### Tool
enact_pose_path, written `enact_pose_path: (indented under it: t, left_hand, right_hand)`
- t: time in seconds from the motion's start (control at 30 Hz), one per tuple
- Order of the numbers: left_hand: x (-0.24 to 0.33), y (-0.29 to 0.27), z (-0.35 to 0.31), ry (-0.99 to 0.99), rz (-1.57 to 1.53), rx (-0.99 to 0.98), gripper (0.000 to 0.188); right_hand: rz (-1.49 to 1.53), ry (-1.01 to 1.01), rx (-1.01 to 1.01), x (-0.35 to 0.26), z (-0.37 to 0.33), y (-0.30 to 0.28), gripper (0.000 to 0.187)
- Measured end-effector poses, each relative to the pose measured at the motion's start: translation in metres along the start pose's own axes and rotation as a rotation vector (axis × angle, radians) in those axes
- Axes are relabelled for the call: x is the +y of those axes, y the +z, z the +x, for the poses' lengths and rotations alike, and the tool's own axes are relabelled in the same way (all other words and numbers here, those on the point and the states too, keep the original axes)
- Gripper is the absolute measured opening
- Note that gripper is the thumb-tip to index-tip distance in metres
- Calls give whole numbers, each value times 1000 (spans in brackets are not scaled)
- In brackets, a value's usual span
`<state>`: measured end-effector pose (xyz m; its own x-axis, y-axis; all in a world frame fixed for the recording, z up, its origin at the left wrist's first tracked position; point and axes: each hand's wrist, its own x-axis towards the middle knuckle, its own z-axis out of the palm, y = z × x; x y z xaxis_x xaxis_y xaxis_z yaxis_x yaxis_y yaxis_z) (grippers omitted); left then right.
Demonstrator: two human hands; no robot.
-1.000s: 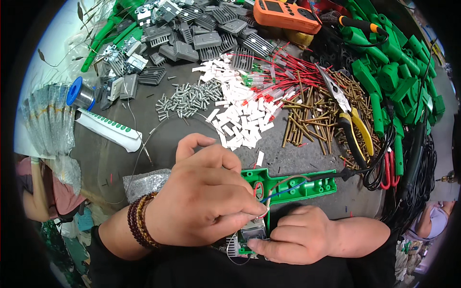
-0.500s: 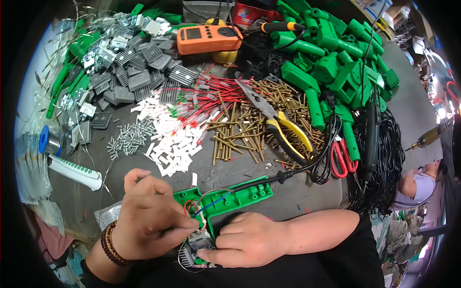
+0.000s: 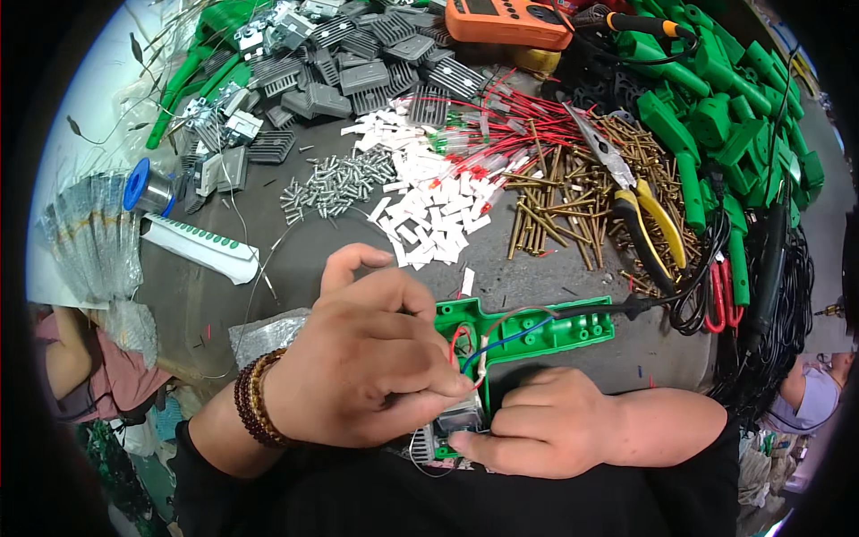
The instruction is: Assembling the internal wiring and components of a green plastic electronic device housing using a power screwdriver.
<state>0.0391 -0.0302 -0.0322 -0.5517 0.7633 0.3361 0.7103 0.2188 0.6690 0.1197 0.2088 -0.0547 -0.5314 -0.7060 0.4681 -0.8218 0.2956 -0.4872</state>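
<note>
In front of me lies an open green plastic housing half (image 3: 582, 324) with a black power cord (image 3: 626, 309) at its right end. A blue wire (image 3: 514, 340), a brown one and red ones run inside it. My left hand (image 3: 367, 358) is closed in a pinch over the wires, its fingertips on a red wire (image 3: 477, 387). My right hand (image 3: 555, 425) holds down the housing's near part with curled fingers, one fingertip beside a grey finned heat sink (image 3: 422, 445). My left hand partly covers the parts in this section.
Behind the hands lie piles of screws (image 3: 335, 183), white sleeves (image 3: 429, 215), red-wired lights (image 3: 510, 134) and brass-coloured bolts (image 3: 564, 201). Pliers (image 3: 640, 215) lie on the bolts. Heat sinks (image 3: 367, 76), an orange multimeter (image 3: 506, 22), green housings (image 3: 716, 116) and a solder spool (image 3: 148, 190) stand around.
The whole view has swung left, so bench and hands appear farther right. My left hand keeps its pinch at the wires, and my right hand stays on the housing.
</note>
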Motion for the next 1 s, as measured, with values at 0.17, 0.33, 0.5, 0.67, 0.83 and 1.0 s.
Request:
enact_pose_path:
  t: [0.17, 0.33, 0.5, 0.67, 0.83, 1.0]
  left_hand:
    - [12, -3, 5, -80, 26, -33, 21]
    - [19, -2, 6, -135, 58, -22, 20]
    - [22, -6, 4, -66, 179, -31, 19]
    - [13, -48, 16, 0, 280, -251, 13]
    - [15, -46, 28, 79, 251, -346, 15]
    - [22, -45, 43, 171, 337, -498, 16]
  right_hand:
    - [-10, -11, 1, 0, 1, 0, 23]
    - [-28, -24, 19, 0, 2, 2, 20]
    - [-35, -26, 45, -1, 2, 2, 18]
    - [-18, -37, 20, -1, 3, 0, 18]
    - [-40, -59, 42, -2, 0, 2, 17]
    - [-34, -46, 109, -3, -1, 8, 14]
